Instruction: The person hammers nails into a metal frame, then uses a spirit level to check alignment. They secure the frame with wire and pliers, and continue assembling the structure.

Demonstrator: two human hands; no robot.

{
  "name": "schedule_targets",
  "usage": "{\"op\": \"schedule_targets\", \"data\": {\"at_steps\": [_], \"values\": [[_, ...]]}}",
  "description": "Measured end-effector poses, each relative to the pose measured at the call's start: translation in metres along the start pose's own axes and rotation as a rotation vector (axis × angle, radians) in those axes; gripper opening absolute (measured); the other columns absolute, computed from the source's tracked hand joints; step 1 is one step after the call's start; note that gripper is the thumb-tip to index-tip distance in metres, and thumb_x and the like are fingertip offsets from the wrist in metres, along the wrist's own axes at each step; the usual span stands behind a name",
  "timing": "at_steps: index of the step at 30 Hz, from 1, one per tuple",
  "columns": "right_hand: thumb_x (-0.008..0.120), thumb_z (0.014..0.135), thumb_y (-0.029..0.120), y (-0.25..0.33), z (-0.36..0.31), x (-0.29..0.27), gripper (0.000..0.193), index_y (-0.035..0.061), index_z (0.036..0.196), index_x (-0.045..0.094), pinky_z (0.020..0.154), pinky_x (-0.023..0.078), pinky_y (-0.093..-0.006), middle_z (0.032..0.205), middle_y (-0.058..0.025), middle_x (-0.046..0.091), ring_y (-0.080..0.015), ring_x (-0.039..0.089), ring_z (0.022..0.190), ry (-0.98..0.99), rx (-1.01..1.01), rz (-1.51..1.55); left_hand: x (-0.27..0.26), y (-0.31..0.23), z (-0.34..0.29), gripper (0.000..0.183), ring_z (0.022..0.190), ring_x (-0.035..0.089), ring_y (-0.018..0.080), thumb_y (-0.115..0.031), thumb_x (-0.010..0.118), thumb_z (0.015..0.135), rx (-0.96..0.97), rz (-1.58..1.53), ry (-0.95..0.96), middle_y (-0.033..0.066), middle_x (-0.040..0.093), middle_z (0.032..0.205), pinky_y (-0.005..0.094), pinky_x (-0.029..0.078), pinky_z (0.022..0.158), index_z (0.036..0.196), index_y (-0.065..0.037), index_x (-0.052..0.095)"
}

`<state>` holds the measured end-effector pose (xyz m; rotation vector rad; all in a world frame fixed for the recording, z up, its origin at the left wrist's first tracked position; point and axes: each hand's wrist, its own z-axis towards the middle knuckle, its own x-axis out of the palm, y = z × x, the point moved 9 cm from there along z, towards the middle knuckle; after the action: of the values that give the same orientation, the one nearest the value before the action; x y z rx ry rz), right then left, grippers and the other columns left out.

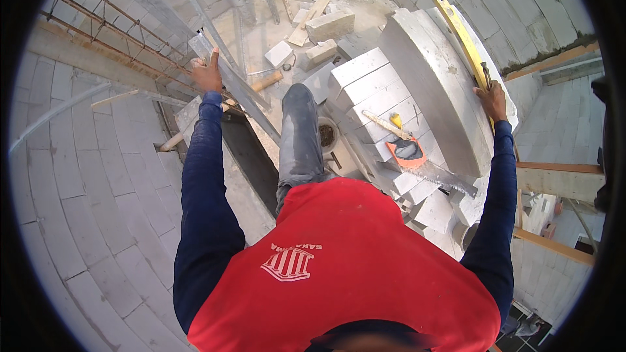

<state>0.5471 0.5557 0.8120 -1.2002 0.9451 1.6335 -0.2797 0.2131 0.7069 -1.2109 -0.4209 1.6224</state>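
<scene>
My left hand (207, 75), at the upper left, is closed around a grey metal post (244, 94), with one finger sticking up. On the right, my right hand (492, 100) grips the lower part of a yellow spirit level (460, 29). A small dark tool (486, 75) shows at these fingers; its kind is unclear. The level lies along a large grey block slab (427, 72). Between my arms, a handsaw (443, 175) with an orange and black handle rests on stacked pale blocks (372, 81). A wooden-handled tool (388, 124) and a small yellow object (396, 119) lie beside it.
My bent leg (300, 133) stands beside a bucket (328, 133). A dark opening (251, 160) lies left of it. Rusty rebar (120, 39) and slanting metal poles (195, 6) occupy the upper left. Loose blocks (329, 25) litter the far floor. Timber pieces (554, 244) jut at right.
</scene>
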Motion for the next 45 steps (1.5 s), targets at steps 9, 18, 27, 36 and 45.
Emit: {"op": "schedule_targets", "data": {"at_steps": [9,18,27,36,45], "values": [[0.079,0.078,0.011,-0.016,0.022,0.001,0.046,-0.0013,0.11,0.05,0.088,0.048,-0.0525,0.109,-0.0268,0.059,-0.0475,0.058,0.101,0.129,-0.135,-0.01,0.004,-0.016,-0.003,0.06,0.085,0.04,0.0294,-0.04,0.08,0.095,0.18,-0.119,0.07,0.01,0.038,0.088,0.0418,0.04,0.085,0.077,-0.002,0.036],[0.081,0.09,0.019,0.01,0.095,-0.093,0.079,-0.0063,0.152,0.04,0.095,0.053,-0.0418,0.126,-0.0215,0.061,-0.0312,0.061,0.11,0.234,0.062,-0.078,-0.003,-0.009,-0.017,0.049,0.094,0.044,0.0186,-0.031,0.078,0.099,-0.077,-0.332,0.051,0.0078,0.047,0.108,0.0342,0.043,0.086,0.12,0.004,0.051],[0.079,0.091,0.029,0.149,0.265,-0.157,0.066,0.0007,0.142,0.048,0.076,0.055,-0.032,0.106,-0.0069,0.06,-0.0174,0.061,0.093,0.491,0.073,0.213,-0.027,0.029,-0.029,0.06,0.087,0.047,0.0136,-0.019,0.082,0.094,-0.367,-0.233,0.294,0.0041,0.061,0.122,0.0298,0.044,0.083,0.143,0.001,0.055],[0.072,0.091,0.035,0.313,0.454,-0.093,0.061,-0.0007,0.136,0.052,0.075,0.056,-0.031,0.105,-0.0102,0.063,-0.0186,0.064,0.09,0.637,-0.072,0.409,-0.045,0.037,-0.043,0.045,0.1,0.057,0.0157,-0.018,0.083,0.093,-0.492,-0.12,0.383,0.0071,0.066,0.117,0.0318,0.045,0.091,0.13,-0.001,0.064],[0.065,0.092,0.041,0.514,0.563,-0.018,0.059,-0.0022,0.131,0.056,0.074,0.058,-0.03,0.104,-0.0135,0.066,-0.0199,0.068,0.088,0.889,-0.224,0.804,-0.056,0.045,-0.095,0.037,0.102,0.068,0.0213,-0.019,0.086,0.091,-0.303,0.382,0.678,0.0107,0.074,0.112,0.0367,0.052,0.093,0.119,-0.002,0.071]]}}
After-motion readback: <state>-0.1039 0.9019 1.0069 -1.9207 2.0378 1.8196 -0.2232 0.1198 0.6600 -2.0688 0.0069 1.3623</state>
